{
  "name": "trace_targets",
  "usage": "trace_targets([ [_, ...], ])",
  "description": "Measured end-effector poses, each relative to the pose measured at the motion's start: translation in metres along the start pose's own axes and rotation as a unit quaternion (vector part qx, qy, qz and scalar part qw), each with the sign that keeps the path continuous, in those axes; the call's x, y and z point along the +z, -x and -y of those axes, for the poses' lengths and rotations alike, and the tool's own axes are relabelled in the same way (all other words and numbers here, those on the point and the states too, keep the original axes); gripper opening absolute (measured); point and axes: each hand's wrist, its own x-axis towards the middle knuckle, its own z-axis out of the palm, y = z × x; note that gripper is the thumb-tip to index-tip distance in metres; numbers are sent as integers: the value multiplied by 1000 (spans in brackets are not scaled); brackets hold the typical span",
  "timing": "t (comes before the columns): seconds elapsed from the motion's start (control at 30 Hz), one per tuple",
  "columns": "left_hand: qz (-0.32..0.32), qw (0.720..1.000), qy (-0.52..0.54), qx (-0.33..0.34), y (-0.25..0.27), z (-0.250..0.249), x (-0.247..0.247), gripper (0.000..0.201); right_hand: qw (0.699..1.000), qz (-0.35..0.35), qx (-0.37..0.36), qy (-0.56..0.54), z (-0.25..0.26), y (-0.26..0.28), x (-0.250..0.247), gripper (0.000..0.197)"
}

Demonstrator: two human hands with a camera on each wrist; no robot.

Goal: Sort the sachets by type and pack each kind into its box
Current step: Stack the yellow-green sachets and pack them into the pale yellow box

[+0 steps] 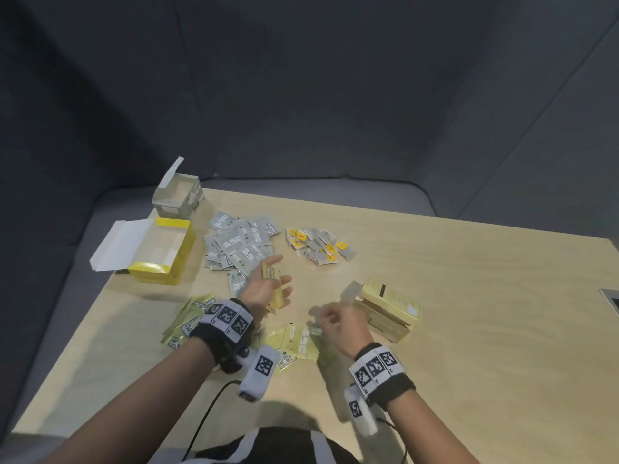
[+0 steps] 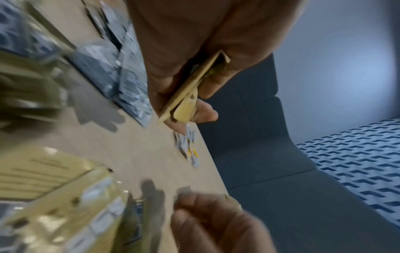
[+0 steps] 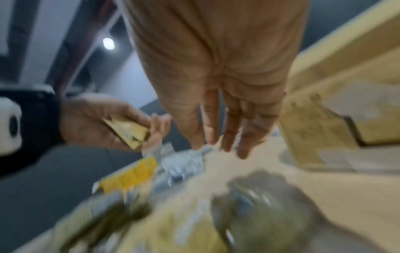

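My left hand (image 1: 272, 283) pinches a thin stack of pale yellow sachets (image 2: 190, 92) between thumb and fingers, above the table's middle. Blurred with motion, my right hand (image 1: 330, 321) hovers with its fingers (image 3: 229, 119) straight and holding nothing, over loose yellow-green sachets (image 1: 294, 343). Right beside it lies a pale yellow box (image 1: 390, 308) with a blurred flap. More yellow-green sachets (image 1: 189, 321) lie under my left wrist. A grey sachet pile (image 1: 239, 246) and a pile of small yellow-and-grey sachets (image 1: 318, 246) lie farther back. An open yellow box (image 1: 160, 256) and an open grey box (image 1: 181, 195) stand at the far left.
The wooden table (image 1: 469, 329) shows bare wood on its right half and near edge. A dark framed object (image 1: 610, 301) sits at the right edge. Cables run from both wrist cameras toward my body. Grey padded walls surround the table.
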Motion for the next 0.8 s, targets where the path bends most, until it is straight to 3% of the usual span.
trace_targets([
  [0.07, 33, 999, -2, -3, 2, 7, -11, 47, 991, 71, 68, 86, -13, 1, 18, 49],
  [0.13, 77, 997, 7, -2, 4, 14, -16, 45, 982, 86, 88, 146, -14, 3, 30, 67],
  [0.23, 99, 994, 48, 8, 8, 16, -18, 40, 977, 74, 106, 170, -10, 0, 36, 72],
  [0.4, 82, 992, 93, -16, 2, 10, -14, 18, 985, 82, 120, 95, -13, -8, 33, 58],
  [0.47, 45, 998, 51, -6, -2, 11, -15, 19, 995, 18, 92, 35, -9, -8, 22, 41],
  [0.53, 22, 998, -56, 9, -6, 16, -16, 34, 994, -84, 53, -39, 4, -6, 7, 22],
  [0.63, 113, 982, -152, 17, 4, 17, -3, 42, 980, -183, -11, -79, 33, -2, -9, 19],
  [0.7, 173, 979, -104, -11, 8, 16, 9, 46, 983, -164, -49, -70, 46, -2, -6, 23],
  [0.73, 169, 982, -78, -27, 8, 14, 14, 48, 986, -142, -63, -64, 49, -2, -3, 23],
  [0.8, 121, 990, -45, -52, 4, 10, 17, 34, 988, -99, -82, -83, 50, -2, 1, 27],
])
